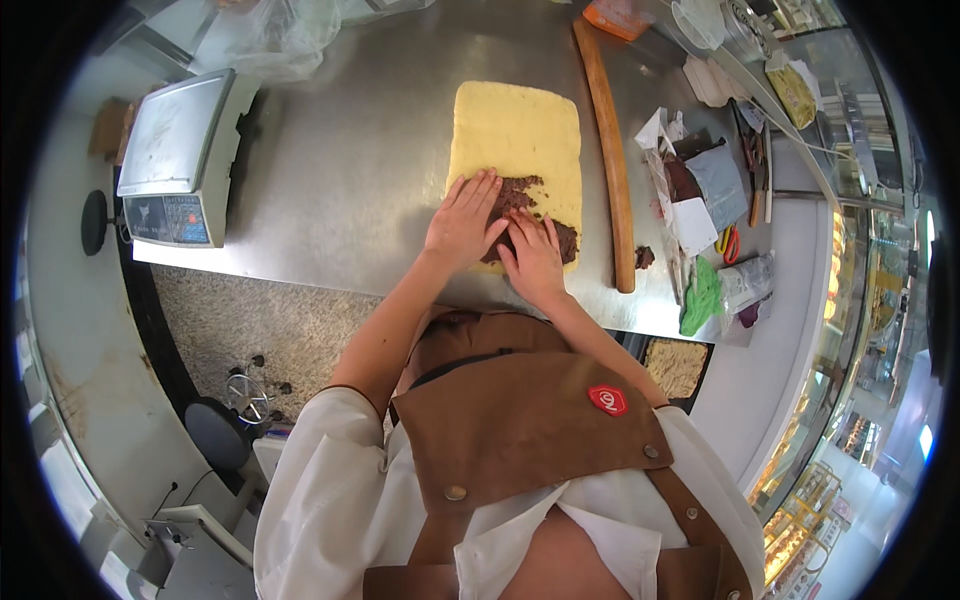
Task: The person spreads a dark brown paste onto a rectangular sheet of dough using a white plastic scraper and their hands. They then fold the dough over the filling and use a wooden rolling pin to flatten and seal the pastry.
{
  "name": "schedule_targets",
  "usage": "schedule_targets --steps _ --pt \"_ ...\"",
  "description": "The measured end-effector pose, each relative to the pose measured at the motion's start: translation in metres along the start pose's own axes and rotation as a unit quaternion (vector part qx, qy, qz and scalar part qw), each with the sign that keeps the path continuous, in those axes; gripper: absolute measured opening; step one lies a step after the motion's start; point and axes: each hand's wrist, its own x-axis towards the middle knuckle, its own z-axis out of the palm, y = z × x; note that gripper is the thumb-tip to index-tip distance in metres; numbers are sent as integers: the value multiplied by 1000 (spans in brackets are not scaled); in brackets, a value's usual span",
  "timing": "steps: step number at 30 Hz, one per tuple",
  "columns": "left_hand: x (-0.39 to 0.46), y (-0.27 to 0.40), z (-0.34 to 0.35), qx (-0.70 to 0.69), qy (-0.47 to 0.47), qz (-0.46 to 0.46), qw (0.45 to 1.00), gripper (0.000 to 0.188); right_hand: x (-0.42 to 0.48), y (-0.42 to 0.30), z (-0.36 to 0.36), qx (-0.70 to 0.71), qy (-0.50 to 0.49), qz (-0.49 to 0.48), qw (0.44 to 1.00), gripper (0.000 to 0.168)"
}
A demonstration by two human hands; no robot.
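A rectangular sheet of yellow dough point(517, 127) lies flat on a stainless steel table. Dark brown paste point(517, 196) covers part of its half nearer to me, in an uneven layer. My left hand point(465, 217) lies flat, fingers extended, over the paste and the dough's left edge. Against the paste, a little nearer and to the right, my right hand point(534, 259) presses with its fingertips, its fingers slightly bent. Neither hand grips anything. Some of the paste is hidden under both hands. Right of the dough lies a long wooden rolling pin point(609, 157).
A digital scale point(176, 150) stands on the table point(337, 187) at left. Clear plastic bags point(281, 37) lie at the far left. On the right are a white scraper point(694, 226), scissors point(730, 245), a green cloth or bag point(701, 296) and an orange container point(619, 19).
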Motion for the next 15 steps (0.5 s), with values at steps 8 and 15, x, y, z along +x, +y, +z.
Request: schedule_targets --steps 8,15 --pt "-13 -14 -19 -250 71 -84 962 52 45 24 7 58 54 25 997 57" --pt "-27 -5 -13 -16 10 -51 999 65 26 7 9 36 25 39 998 63"
